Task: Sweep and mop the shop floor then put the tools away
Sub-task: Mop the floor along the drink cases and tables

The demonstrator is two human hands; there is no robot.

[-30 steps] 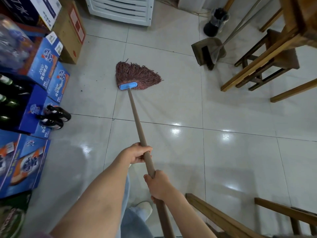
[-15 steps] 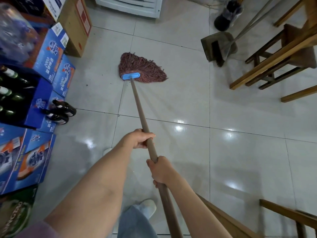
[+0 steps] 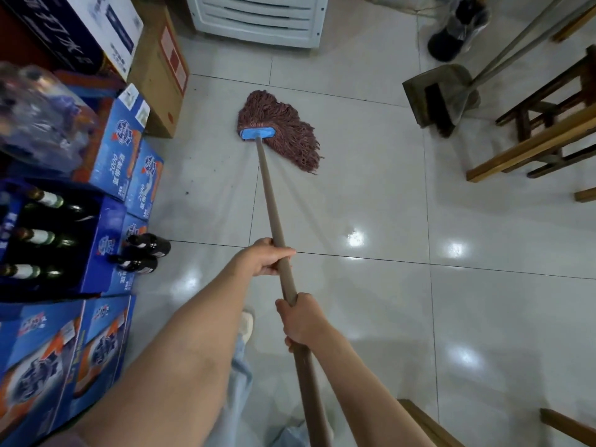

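Dim, cool indoor light, ceiling-lamp glare spots on the glossy floor [image 3: 403, 221], blurred, wide-angle-bent edges.

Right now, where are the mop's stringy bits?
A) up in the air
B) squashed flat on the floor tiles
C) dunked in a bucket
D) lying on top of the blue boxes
B: the mop head lies spread out on the tiled floor, at the far end of the handle that the left hand and right hand both grip.
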